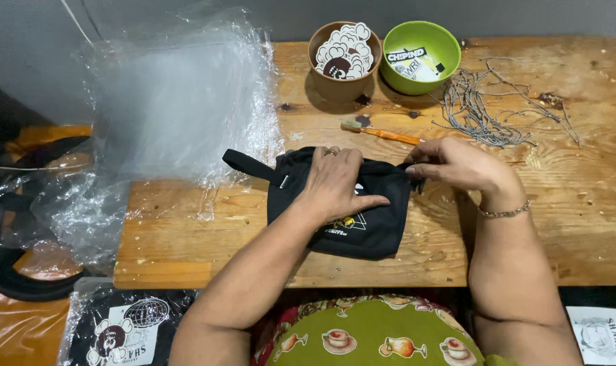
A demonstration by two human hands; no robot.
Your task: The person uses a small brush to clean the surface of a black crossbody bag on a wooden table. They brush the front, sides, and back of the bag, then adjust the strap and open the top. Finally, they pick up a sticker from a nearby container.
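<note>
A small black fabric pouch (362, 230) with a strap on its left end lies on the wooden table (559, 224). My left hand (335, 183), wearing a ring, presses flat on the pouch's top. My right hand (457, 164), with a bracelet on the wrist, pinches the pouch's upper right corner between thumb and fingers.
A brown cup (336, 85) of stickers and a green bowl (430, 78) of stickers stand at the back. A bundle of grey cords (481, 112) and an orange-handled tool (382, 133) lie behind the pouch. Clear plastic bags (165, 115) pile at the left; bagged black pouches (121, 332) lie below.
</note>
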